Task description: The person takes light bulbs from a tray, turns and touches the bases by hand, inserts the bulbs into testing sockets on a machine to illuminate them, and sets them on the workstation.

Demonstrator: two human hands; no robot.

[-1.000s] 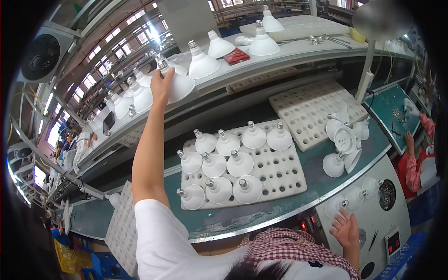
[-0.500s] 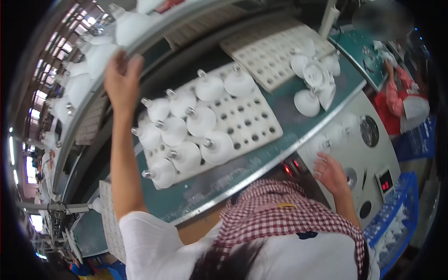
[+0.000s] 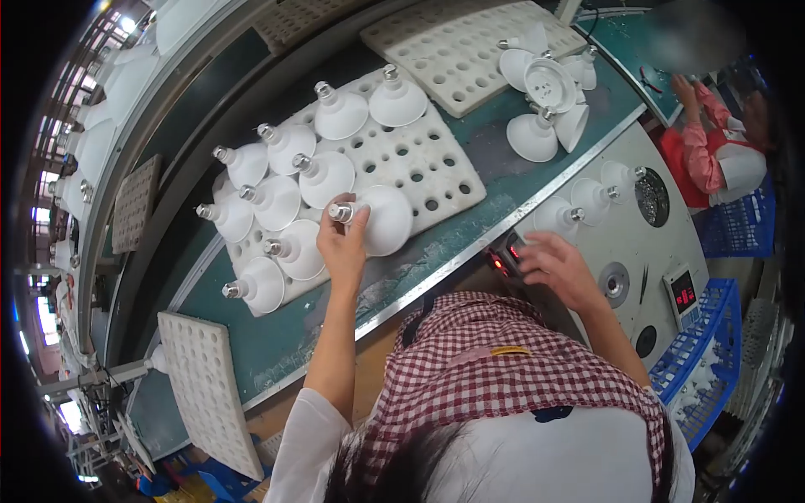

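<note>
My left hand point(image 3: 342, 247) is closed on a white cone-shaped lamp housing point(image 3: 387, 225) near its metal screw base, at the front of the foam tray point(image 3: 449, 159). Several like housings stand on that tray, screw bases leaning up and left, one of them point(image 3: 299, 253) just beside my hand. My right hand point(image 3: 558, 270) hovers over the near left edge of the grey work table point(image 3: 570, 318), fingers apart and slightly bent, nothing seen in them. Beyond it, a few lamp housings point(image 3: 553, 220) sit on this table.
A second holed foam tray point(image 3: 444, 71) and a cluster of housings point(image 3: 532, 138) lie further back. A metal edge point(image 3: 503, 226) borders the green bench. At right are a red-digit display point(image 3: 683, 293), a blue basket point(image 3: 713, 360) and a co-worker's sleeve point(image 3: 708, 159).
My left hand has come down from near the upper rail and taken hold of a lamp housing on the tray. My right hand has shifted left, and the view has turned slightly.
</note>
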